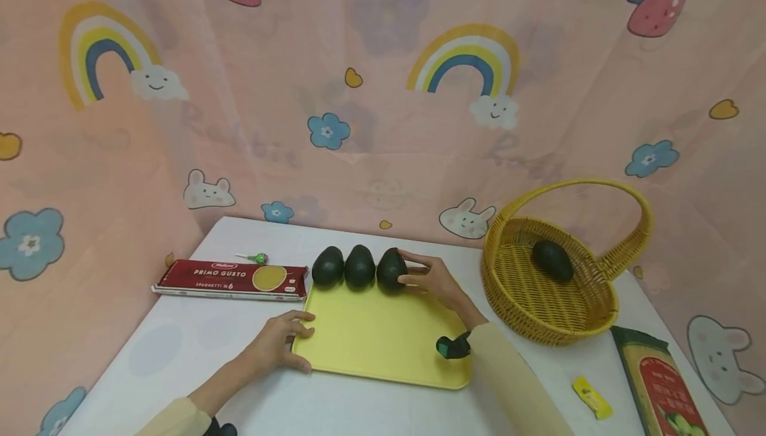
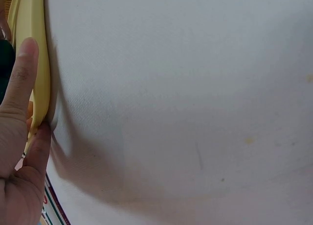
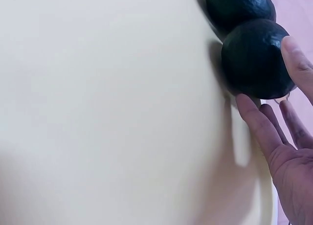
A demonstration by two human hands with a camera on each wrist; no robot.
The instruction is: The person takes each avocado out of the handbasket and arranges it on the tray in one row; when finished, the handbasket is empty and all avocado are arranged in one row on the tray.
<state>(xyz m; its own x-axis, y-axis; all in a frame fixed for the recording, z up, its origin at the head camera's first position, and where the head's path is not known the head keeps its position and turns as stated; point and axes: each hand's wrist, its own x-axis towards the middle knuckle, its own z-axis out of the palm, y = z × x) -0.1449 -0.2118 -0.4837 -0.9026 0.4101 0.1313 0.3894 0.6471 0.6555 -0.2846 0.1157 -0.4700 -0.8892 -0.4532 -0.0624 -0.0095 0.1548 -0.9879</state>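
Three dark avocados stand side by side along the far edge of a yellow tray (image 1: 383, 336): a left one (image 1: 327, 267), a middle one (image 1: 359, 268) and a right one (image 1: 390, 272). My right hand (image 1: 432, 280) holds the right avocado from its right side, with thumb and fingertips against it; the right wrist view shows this avocado (image 3: 254, 58) touching its neighbour (image 3: 239, 7). At the tray's left edge, my left hand (image 1: 278, 341) grips the rim. In the left wrist view, its thumb and a finger lie on either side of the rim (image 2: 41, 63).
Right of the tray stands a yellow wicker basket (image 1: 556, 320) with a tall handle and one avocado (image 1: 552, 260) inside. A red spaghetti pack (image 1: 233, 280) and a lollipop (image 1: 260, 258) lie at left. A small yellow packet (image 1: 592, 397) and a green-red bag (image 1: 661, 383) lie at right.
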